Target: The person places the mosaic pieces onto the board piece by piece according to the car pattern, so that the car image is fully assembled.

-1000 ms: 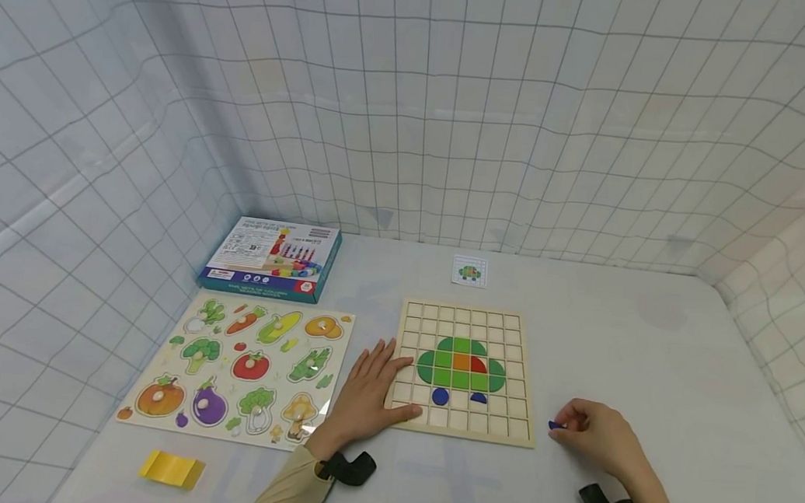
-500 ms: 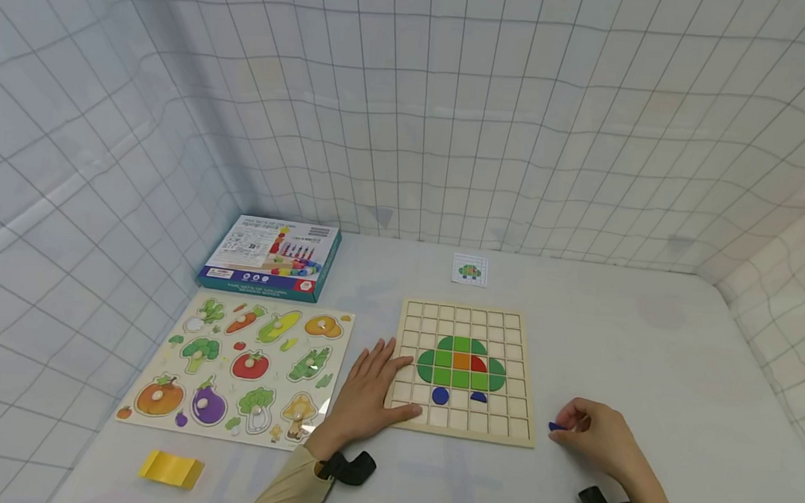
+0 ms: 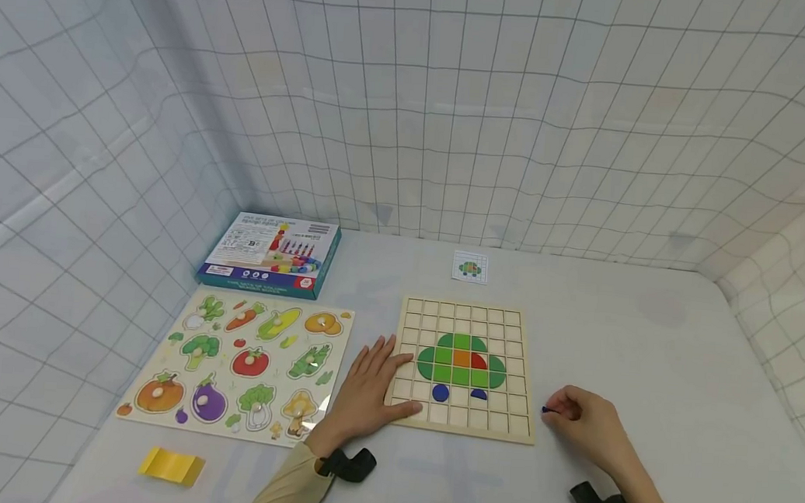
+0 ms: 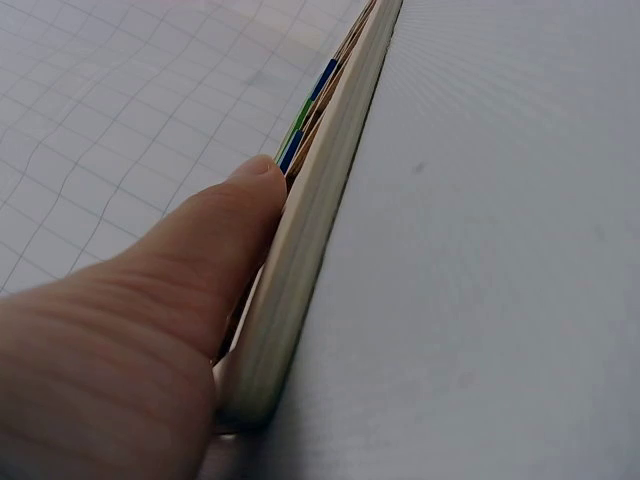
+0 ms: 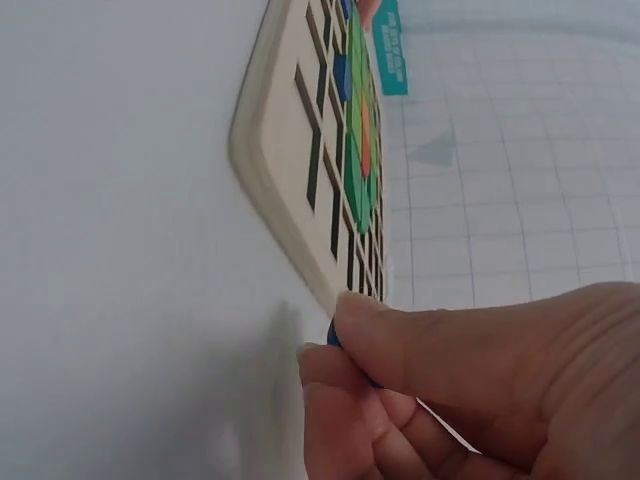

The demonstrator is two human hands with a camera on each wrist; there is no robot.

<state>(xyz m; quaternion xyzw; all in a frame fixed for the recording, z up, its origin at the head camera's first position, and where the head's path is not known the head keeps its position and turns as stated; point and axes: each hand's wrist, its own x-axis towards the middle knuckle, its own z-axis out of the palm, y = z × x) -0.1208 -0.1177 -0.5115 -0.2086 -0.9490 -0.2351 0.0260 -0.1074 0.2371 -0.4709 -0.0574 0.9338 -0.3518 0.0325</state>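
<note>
A wooden grid board (image 3: pixel 491 427) lies on the table with green, orange, red and blue pieces set in its squares. A blue round piece (image 3: pixel 440 393) and a blue half-round piece (image 3: pixel 479 394) sit below the green shape. My left hand (image 3: pixel 364 393) rests on the board's left edge, fingers spread and thumb over the lower left corner. Just right of the board, my right hand (image 3: pixel 587 424) pinches a small blue piece (image 5: pixel 333 332) between thumb and fingers. Most of that piece is hidden by the fingertips.
At the back, a small pattern card (image 3: pixel 470 267) shows a similar coloured shape. A vegetable puzzle board (image 3: pixel 226 372) lies on the left, with a toy box (image 3: pixel 269 254) behind it. A yellow bent piece (image 3: pixel 172 467) lies at the front left.
My right hand has moved slightly up and left toward the board with the blue piece. The left hand stays in place on the board.
</note>
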